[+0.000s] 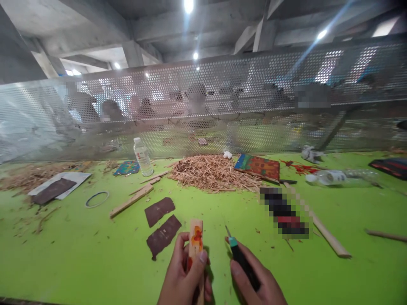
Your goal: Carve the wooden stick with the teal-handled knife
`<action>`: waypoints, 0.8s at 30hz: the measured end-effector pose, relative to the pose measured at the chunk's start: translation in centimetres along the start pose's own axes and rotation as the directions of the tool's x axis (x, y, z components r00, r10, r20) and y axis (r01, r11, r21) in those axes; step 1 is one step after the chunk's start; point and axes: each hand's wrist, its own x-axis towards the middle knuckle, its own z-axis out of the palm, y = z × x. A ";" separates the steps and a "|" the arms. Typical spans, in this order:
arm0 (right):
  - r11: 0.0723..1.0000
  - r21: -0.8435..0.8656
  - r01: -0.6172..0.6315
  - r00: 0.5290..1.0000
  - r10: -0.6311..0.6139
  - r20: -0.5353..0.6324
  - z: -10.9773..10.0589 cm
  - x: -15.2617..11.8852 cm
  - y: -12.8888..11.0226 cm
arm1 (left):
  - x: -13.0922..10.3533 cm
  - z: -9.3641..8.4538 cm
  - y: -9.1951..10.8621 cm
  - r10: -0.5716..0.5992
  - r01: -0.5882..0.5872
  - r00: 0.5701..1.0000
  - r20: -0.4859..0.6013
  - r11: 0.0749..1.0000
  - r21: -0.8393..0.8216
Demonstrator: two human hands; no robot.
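My left hand (187, 271) is closed around a flat wooden strip (196, 231) held nearly upright at the front of the table. An orange-red painted or stained patch marks the strip's upper face, and more red shows by my fingers. In my right hand (257, 275) is a carving knife (239, 254) with a black handle, a teal collar and a thin pointed blade aimed away from me. The blade's tip is apart from the strip, to its right. Two pieces of brown sandpaper (163, 233) lie just beyond my left hand.
Across the green table (95, 262) lie a heap of wood shavings (213, 173), a carved stick (135, 200), an upright bottle (143, 156), a lying bottle (337, 178), a painted board (262, 167) and a long wooden rod (330, 239). A perforated metal screen (203, 101) stands behind.
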 end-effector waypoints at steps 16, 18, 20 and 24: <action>0.994 -0.094 0.062 0.996 -0.056 0.062 0.1 -0.2 -0.6 | -0.5 -0.9 -1.3 -0.004 0.002 0.999 0.039 0.999 0.053; 0.984 -0.137 0.117 0.988 -0.102 0.117 -0.1 -0.3 -0.2 | -0.4 -1.1 -1.3 -0.001 -0.004 0.999 0.051 0.995 0.096; 0.963 -0.181 0.198 0.969 -0.166 0.181 -0.2 -0.3 0.0 | -0.2 -1.3 -1.3 0.003 -0.011 0.998 0.058 0.992 0.129; 0.927 -0.204 0.315 0.938 -0.271 0.216 -0.1 -0.3 0.0 | -0.1 -1.3 -1.1 -0.009 -0.013 0.991 0.132 0.985 0.170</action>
